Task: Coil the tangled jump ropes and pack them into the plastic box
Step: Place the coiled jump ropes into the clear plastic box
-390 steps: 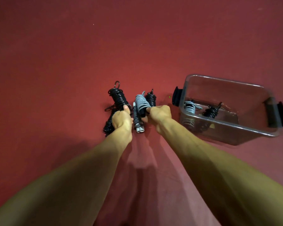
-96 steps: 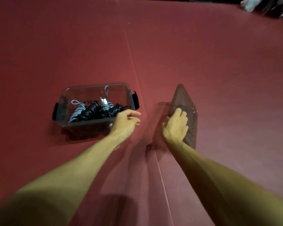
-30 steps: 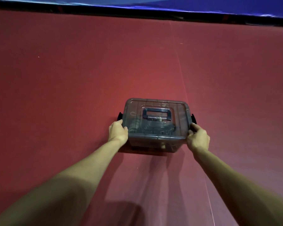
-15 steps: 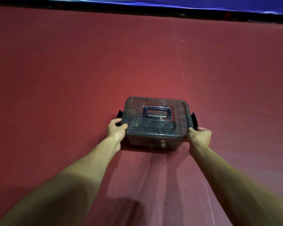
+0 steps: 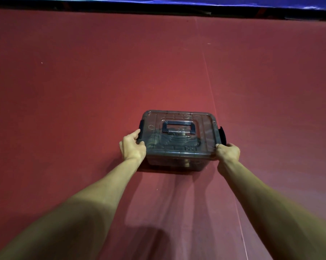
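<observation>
The smoky clear plastic box (image 5: 177, 162) stands on the red floor with its lid (image 5: 201, 128) on and a dark blue handle (image 5: 179, 126) lying flat on top. Coiled jump ropes (image 5: 169, 140) show dimly through the lid. My left hand (image 5: 133, 146) grips the box's left end, thumb up against the left latch (image 5: 141, 126), which lies flush to the side. My right hand (image 5: 228, 151) curls round the lower end of the right latch (image 5: 222, 136), which flares outward.
Red mat floor (image 5: 83, 91) spreads all round the box. A thin seam line (image 5: 209, 79) runs from the far edge past the box's right side toward me. A dark strip and a blue band (image 5: 177, 0) border the far edge.
The left latch, which stuck out half a second ago, now lies flush against the box. My left hand has shifted slightly up its side. The right hand stays at the flared right latch.
</observation>
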### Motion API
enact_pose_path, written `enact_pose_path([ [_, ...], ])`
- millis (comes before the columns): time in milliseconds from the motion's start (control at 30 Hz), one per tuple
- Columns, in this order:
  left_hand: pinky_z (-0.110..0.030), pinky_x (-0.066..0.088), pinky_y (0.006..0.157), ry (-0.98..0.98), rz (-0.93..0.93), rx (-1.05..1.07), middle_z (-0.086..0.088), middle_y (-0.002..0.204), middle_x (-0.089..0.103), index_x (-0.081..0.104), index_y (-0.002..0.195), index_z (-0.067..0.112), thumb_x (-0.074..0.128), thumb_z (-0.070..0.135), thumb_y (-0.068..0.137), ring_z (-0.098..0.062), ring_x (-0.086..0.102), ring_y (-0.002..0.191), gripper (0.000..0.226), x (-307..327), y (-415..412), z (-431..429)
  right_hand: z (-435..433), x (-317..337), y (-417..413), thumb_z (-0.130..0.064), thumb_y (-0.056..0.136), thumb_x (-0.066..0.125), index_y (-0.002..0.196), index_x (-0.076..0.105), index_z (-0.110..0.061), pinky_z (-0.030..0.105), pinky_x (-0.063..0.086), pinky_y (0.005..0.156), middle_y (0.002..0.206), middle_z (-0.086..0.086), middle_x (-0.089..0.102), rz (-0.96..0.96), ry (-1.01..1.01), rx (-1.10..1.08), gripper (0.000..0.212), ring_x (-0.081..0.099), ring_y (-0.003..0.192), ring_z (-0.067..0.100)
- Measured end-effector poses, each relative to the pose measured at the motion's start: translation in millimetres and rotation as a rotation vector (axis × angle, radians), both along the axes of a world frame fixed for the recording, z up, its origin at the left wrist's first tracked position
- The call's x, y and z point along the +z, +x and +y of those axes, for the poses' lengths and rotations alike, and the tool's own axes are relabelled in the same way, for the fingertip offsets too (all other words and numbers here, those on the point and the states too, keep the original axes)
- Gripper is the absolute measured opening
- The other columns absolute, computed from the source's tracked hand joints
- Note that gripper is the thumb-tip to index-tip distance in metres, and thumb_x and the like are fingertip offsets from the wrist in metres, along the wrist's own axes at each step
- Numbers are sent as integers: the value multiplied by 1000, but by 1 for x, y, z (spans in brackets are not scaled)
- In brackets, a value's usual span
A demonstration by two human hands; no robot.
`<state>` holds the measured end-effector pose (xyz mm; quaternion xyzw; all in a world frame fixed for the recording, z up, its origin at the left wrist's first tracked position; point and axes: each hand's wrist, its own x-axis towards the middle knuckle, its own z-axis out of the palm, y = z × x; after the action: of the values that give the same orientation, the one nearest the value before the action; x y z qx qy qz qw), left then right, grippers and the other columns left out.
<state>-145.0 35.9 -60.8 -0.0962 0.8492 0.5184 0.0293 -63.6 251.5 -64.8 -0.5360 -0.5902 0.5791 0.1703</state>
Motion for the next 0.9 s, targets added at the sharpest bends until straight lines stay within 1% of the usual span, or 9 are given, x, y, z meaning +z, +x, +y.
enact_pose_path([
  [67, -22, 40, 105, -32, 0, -12, -7, 125, 65, 61, 131, 16, 62, -2, 89, -19, 59, 118, 46, -2, 1, -1, -1, 2, 2, -5, 73, 59, 101, 67, -6, 41, 57, 86, 93, 11, 68, 3, 32, 24, 29, 66, 89, 31],
  [133, -27, 41, 107, -63, 0, -43, -8, 123, 65, 61, 131, 19, 62, 3, 91, -20, 57, 120, 44, -4, 2, -4, -1, 3, 4, 0, 80, 55, 106, 69, -9, 26, 54, 74, 91, 5, 68, -8, 101, 66, 31, 63, 81, 21],
  [200, -27, 40, 105, -91, 11, -79, -8, 121, 65, 60, 132, 19, 62, 6, 92, -21, 56, 120, 42, -5, 2, -7, -1, 2, 7, 2, 83, 51, 112, 68, -7, 19, 46, 67, 94, 5, 69, -18, 167, 90, 34, 59, 78, 15],
  [267, -27, 38, 107, -118, 30, -105, -9, 124, 64, 59, 134, 18, 60, 7, 94, -23, 54, 123, 42, -4, 3, -8, -2, 1, 8, 2, 83, 50, 113, 68, -5, 20, 45, 71, 98, 7, 70, -39, 224, 123, 35, 60, 81, 16],
  [367, -27, 33, 110, -177, 60, -129, -9, 134, 59, 57, 135, 16, 55, 6, 97, -23, 46, 131, 40, 0, 7, -7, -2, 1, 9, 0, 83, 51, 128, 60, -5, 20, 47, 88, 119, 8, 66, -63, 244, 132, 46, 62, 104, 19],
  [500, -19, 27, 107, -202, 100, -130, -6, 144, 51, 59, 134, 16, 51, 3, 99, -19, 40, 137, 38, 1, 12, -5, -3, 2, 9, -1, 83, 61, 127, 59, -4, 8, 37, 71, 102, 0, 59, -72, 286, 156, 45, 54, 80, 9],
  [667, -22, 27, 109, -173, 93, -92, -3, 144, 52, 59, 133, 17, 52, 5, 99, -19, 38, 139, 37, -1, 8, -2, -8, 0, 6, -1, 85, 60, 127, 57, -2, 24, 40, 88, 118, 9, 57, -98, 365, 142, 42, 56, 111, 25],
  [767, -23, 31, 106, -179, 101, -89, 0, 144, 52, 60, 133, 18, 50, 8, 100, -19, 41, 136, 35, -7, 9, -3, -11, -3, 8, -1, 90, 54, 134, 53, -6, 24, 37, 86, 126, 9, 51, -119, 411, 179, 44, 54, 114, 27],
  [900, -35, 39, 102, -350, 125, -149, 1, 145, 51, 53, 139, 23, 46, 16, 102, -24, 47, 131, 38, -8, 8, -5, -16, -2, 11, -4, 90, 51, 127, 56, -8, 38, 42, 90, 134, 10, 44, -294, 614, 313, 38, 47, 119, 34],
])
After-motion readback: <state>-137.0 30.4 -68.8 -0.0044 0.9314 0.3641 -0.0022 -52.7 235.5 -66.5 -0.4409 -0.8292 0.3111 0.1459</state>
